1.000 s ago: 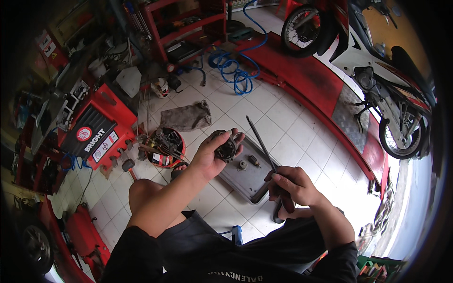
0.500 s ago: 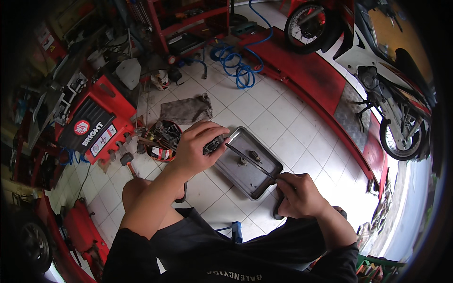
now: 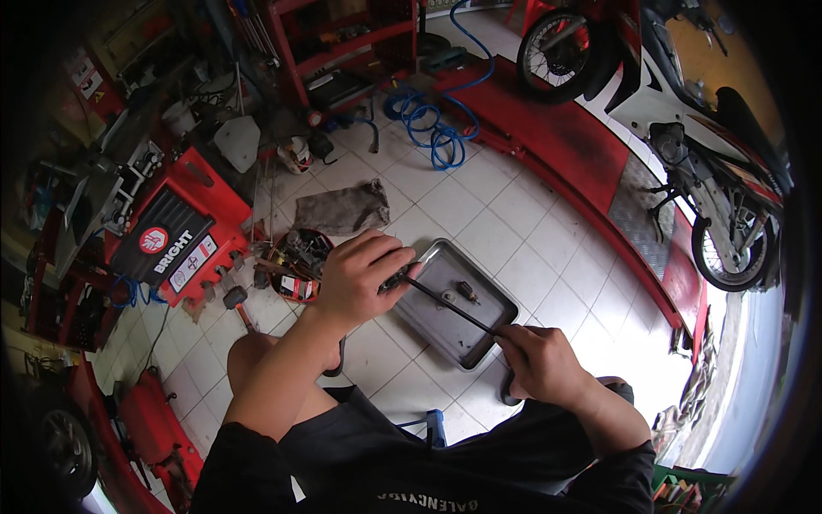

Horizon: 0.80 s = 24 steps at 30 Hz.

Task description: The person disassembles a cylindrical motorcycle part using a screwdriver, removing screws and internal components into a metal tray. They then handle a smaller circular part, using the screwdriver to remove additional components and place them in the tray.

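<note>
Two small parts (image 3: 467, 292) lay loose in the tray (image 3: 441, 265); work seemed unfinished, the left hand (image 3: 364, 270) curling its fingers round a dark metal part (image 3: 392, 281) near the tray, the right hand (image 3: 539, 360) gripping a rod-like tool (image 3: 462, 312).

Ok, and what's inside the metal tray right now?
The metal tray holds a small round metal part, a dark cylindrical part and a tiny dark bit. The long rod crosses above; whatever lies directly behind it is covered and can't be seen.

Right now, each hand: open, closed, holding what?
Left hand: closed, holding a dark metal part, mostly hidden by the fingers.
Right hand: closed, holding a long thin rod-like tool.
</note>
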{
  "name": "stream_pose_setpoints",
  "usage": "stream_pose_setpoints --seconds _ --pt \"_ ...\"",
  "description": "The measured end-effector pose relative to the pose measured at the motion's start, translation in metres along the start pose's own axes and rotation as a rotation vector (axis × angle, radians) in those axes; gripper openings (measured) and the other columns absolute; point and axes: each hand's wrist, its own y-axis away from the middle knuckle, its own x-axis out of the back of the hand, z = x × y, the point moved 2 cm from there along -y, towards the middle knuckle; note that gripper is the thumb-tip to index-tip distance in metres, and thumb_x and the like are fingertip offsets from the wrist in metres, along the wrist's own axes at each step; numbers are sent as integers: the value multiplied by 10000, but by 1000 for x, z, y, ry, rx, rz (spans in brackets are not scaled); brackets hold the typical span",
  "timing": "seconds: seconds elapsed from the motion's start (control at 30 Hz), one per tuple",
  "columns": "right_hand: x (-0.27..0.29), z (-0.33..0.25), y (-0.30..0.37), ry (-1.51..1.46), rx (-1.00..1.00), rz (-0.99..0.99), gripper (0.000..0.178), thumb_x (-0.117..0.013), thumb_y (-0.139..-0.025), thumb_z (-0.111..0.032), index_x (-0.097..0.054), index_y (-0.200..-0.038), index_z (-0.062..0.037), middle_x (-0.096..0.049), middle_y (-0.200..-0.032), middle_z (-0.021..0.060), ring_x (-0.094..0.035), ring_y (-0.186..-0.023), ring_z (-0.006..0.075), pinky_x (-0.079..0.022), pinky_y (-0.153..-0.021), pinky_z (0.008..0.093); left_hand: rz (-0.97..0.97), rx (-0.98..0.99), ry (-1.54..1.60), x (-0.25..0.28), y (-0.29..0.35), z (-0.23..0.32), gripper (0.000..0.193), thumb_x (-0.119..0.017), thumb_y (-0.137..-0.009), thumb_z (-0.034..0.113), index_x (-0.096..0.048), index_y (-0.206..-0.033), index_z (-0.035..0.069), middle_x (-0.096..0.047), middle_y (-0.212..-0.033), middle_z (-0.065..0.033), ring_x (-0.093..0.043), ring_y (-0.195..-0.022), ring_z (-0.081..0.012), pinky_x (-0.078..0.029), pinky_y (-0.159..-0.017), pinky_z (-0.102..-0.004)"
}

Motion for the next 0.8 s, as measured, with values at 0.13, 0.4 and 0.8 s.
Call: stream_pose_setpoints --seconds 0.13,0.4,0.8 --pt "-2 1 -4 8 -1 10 146 -630 -926 -60 -692 -1045 -1 -707 -737 160 -664 -604 389 -536 -561 438 -22 -29 -77 -3 1 -2 199 -812 -731 65 -688 -887 68 -642 -861 -47 -651 -791 -247 -551 -675 -358" --pt "-15 31 -4 -680 -355 -396 213 -600 -970 -100 -717 -1041 63 -752 -749 111 -701 -634 167 -556 -616 285 -191 -153 -322 -21 6 4 144 -727 -691 90 -646 -809 102 -574 -781 -8 -599 -761 -197 -489 -616 -331" --pt "-36 41 0 -1 -254 26 60 -727 -824 -117 -776 -831 -84 -679 -628 110 -674 -589 287 -550 -601 385 -413 -97 -442 -51 27 -4 94 -685 -706 116 -599 -743 105 -559 -732 -10 -585 -705 -213 -486 -590 -354"
